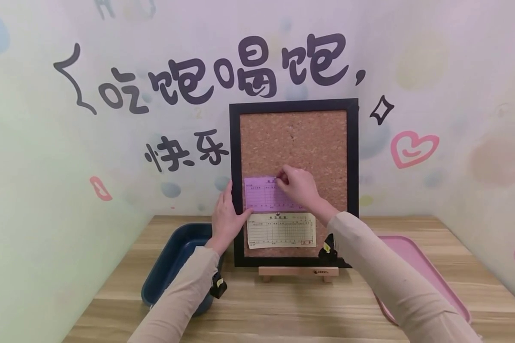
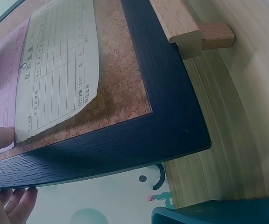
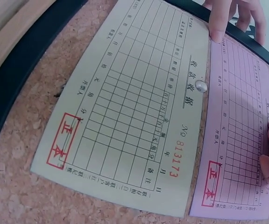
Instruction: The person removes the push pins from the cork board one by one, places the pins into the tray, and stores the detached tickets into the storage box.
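Note:
A purple receipt slip (image 1: 259,195) lies against the cork face of a black-framed corkboard (image 1: 293,143). Directly below it is a pale yellow receipt slip (image 1: 281,231), with a round silver thumbtack (image 3: 201,86) at its top edge. My left hand (image 1: 226,219) grips the board's left frame, fingers behind it. Its thumb (image 2: 1,137) presses the purple slip's lower left corner. My right hand (image 1: 298,186) is at the purple slip's upper edge, thumb and finger pinched together. Whatever sits between those fingertips is hidden. The yellow slip's lower corner curls off the cork in the left wrist view.
The board leans on a small wooden easel (image 1: 298,271) on a wood-grain table (image 1: 292,309). A deep blue tray (image 1: 163,262) stands at left, partly behind my left forearm. At right lies a pink tray (image 1: 437,281), partly covered by my right sleeve. A printed wall rises behind.

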`<state>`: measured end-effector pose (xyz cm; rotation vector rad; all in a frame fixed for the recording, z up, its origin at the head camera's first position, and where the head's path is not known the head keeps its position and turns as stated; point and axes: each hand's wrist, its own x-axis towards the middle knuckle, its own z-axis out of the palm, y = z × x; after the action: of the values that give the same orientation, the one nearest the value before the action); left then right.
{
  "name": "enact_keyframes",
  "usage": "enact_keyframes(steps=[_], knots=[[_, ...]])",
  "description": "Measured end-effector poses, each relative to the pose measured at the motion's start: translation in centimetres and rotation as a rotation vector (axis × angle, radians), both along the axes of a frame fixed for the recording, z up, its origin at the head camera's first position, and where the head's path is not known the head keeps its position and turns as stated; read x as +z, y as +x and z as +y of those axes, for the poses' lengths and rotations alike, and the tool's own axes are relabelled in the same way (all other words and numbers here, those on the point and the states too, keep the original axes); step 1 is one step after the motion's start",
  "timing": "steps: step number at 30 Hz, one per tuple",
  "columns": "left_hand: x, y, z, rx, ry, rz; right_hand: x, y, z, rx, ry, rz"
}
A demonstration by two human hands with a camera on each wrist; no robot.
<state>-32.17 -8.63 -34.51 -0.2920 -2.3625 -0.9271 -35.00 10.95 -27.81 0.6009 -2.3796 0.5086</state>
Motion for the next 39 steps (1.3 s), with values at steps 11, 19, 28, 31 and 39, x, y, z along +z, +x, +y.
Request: enact_keyframes(steps=[11,19,28,31,39], knots=[[-0.1,-0.1,0.0,0.004,-0.01,0.024,0.4,0.0,0.2,0.006,0.036,-0.062],[0.1,-0.1,-0.2,0.006,-0.027,0.047,1.2,0.1,0.1,0.013,0.094,-0.095],[-0.1,-0.2,-0.1,0.006,-0.029,0.04,0.7,0.0,0.3,0.024,0.088,-0.04],[0.0,-0.1,-0.1,0.006,-0.029,0.038,0.6,0.0,0.2,0.023,0.085,-0.024],[0.0,0.0,-0.1,0.004,-0.027,0.04,0.6,0.3,0.0,-0.002,0.089,-0.057]])
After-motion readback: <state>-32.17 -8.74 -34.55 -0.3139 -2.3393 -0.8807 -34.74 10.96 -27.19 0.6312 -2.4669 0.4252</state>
